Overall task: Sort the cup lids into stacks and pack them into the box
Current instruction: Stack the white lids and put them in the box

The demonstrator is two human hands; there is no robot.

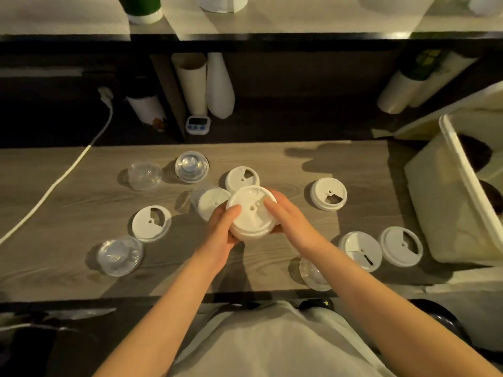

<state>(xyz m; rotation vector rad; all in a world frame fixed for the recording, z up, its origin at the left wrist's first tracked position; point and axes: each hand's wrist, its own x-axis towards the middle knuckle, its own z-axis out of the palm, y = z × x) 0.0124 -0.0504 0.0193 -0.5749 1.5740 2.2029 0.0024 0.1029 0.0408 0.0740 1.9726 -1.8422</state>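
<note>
The left hand (221, 232) and the right hand (290, 221) are gripping a short stack of white lids (251, 213) from opposite sides, fingers (233, 212) curling round its rim, holding it over the middle of the table (68, 202). The box (441, 208) is standing open well off to the right, nearer the right hand, while the closest loose white lid (242, 178) is lying just beyond the stack's far edge
</note>
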